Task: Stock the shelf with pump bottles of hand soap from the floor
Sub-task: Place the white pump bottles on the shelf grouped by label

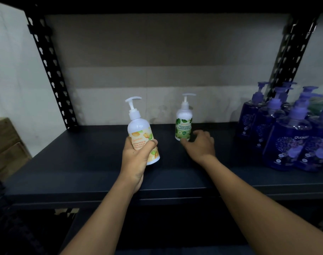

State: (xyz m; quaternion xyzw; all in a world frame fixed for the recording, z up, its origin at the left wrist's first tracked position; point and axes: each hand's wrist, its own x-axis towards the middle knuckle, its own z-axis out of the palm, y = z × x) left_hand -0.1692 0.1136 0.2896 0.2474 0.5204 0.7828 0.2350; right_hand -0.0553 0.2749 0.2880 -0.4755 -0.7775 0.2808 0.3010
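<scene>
You are mid-placement. Your left hand (136,157) grips the orange bottle (141,137) round its lower body, tilted, just above the shelf (83,162) at centre frame. The green bottle (183,126) stands upright further back. Your right hand (200,144) lies open at its base, though contact is unclear. Next, I judge, stand the orange one beside it. Both are smooth white plastic, round-shouldered, with slim pumps. Translucent purple bottles (289,133) crowd the right.

- left hand (136,157): bare, nothing worn
- right hand (200,144): bare too
- both forearms bare all the way to the frame edge
- wrists bare as well
</scene>
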